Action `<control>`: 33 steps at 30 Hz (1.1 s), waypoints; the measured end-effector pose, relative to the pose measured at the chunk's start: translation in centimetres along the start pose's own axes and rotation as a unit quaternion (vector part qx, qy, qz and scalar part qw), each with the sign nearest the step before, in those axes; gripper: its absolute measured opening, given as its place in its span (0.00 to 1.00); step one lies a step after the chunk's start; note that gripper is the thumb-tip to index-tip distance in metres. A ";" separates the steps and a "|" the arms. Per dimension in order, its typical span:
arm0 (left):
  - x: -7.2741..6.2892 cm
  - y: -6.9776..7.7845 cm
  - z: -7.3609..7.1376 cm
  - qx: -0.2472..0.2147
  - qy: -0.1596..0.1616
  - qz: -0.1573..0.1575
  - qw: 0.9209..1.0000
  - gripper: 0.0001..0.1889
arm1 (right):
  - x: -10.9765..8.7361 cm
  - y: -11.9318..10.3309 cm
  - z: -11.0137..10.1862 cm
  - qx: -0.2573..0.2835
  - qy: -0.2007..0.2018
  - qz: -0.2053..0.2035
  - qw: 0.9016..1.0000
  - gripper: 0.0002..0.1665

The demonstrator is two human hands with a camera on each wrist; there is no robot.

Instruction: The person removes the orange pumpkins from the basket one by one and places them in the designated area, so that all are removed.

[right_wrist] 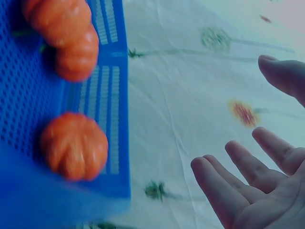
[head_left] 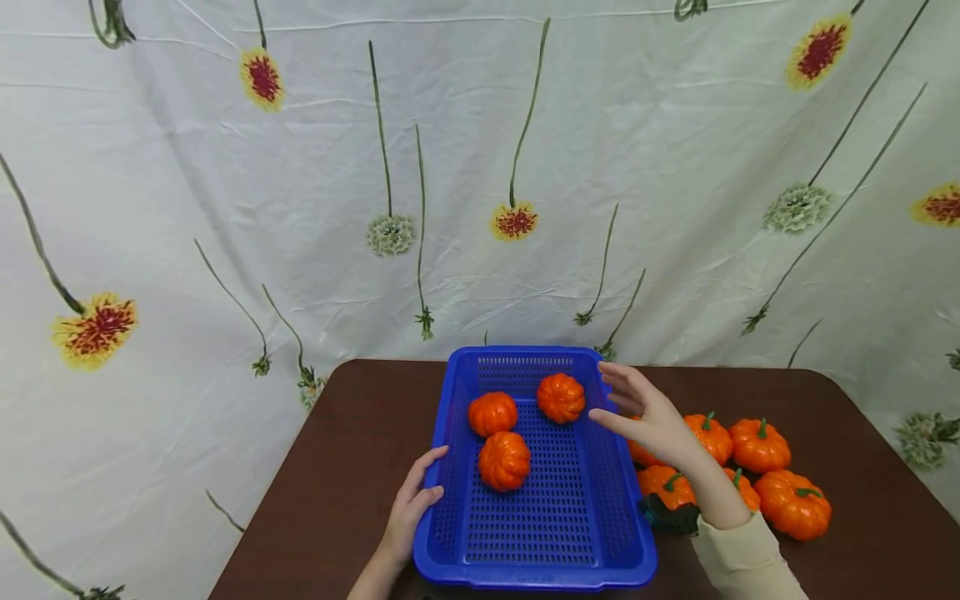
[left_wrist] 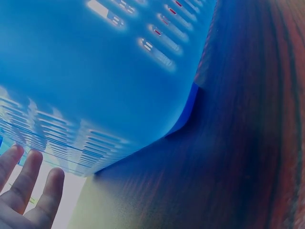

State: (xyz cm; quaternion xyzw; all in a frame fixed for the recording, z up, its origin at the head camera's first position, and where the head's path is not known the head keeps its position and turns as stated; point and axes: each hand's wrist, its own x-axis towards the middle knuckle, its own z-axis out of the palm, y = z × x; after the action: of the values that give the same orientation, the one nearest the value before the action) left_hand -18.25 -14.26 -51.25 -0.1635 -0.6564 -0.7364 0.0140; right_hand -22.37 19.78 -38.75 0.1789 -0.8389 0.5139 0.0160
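A blue plastic basket (head_left: 536, 575) with slotted walls stands on the table, and three small orange pumpkins lie in it: one at the back right (head_left: 561, 397), one at the left (head_left: 492, 414) and one in front of that (head_left: 504, 461). My left hand (head_left: 408, 504) touches the basket's left rim with its thumb and fingertips. In the left wrist view its fairly straight fingers (left_wrist: 31, 179) are beside the outer wall. My right hand (head_left: 648, 417) hovers by the right rim, fingers spread, with nothing in it; the right wrist view shows its bare palm (right_wrist: 279, 210).
Several more pumpkins (head_left: 760, 446) with green stems sit on the table right of the basket, partly behind my right forearm. The dark brown table (head_left: 322, 492) ends at a white flower-printed cloth (head_left: 315, 167). A dark strap (head_left: 667, 515) is on the right wrist.
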 end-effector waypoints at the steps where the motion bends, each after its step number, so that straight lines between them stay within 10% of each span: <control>1: 0.0 0.0 0.0 0.000 0.000 0.001 1.000 0.25 | 0.3 -0.2 0.4 -0.003 -0.008 -0.004 1.000 0.40; 15: 0.0 -0.1 0.0 0.006 0.005 -0.009 1.000 0.26 | 3.8 -1.6 5.4 0.030 -0.127 -0.028 0.991 0.40; 33: 0.1 -0.2 0.0 0.001 -0.001 0.002 1.000 0.26 | 4.5 -0.2 8.6 0.060 -0.164 -0.037 0.984 0.36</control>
State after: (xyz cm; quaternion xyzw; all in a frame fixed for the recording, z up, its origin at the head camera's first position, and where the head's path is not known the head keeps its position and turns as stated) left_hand -18.33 -14.23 -51.38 -0.1653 -0.6566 -0.7357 0.0148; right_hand -25.16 10.95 -41.65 0.2923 -0.7907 0.5258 -0.1135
